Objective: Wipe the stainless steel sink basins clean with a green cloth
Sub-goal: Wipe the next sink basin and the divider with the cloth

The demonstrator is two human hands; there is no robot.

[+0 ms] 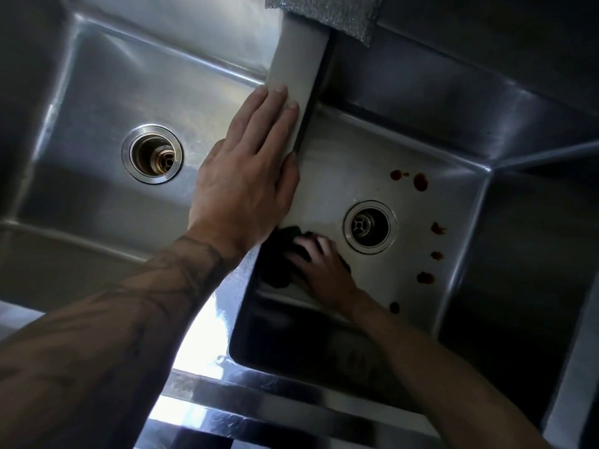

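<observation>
While left hand [249, 170] lay flat on divider [298, 69], green cloth [278, 254] sat under right hand [321, 264] at 5 o'clock, grip unclear.

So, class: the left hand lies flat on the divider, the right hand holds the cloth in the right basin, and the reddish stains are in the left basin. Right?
Not quite. The head view shows the reddish stains in the right basin, beside its drain. The rest stands: left hand flat on the divider, right hand holding the cloth there.
</observation>
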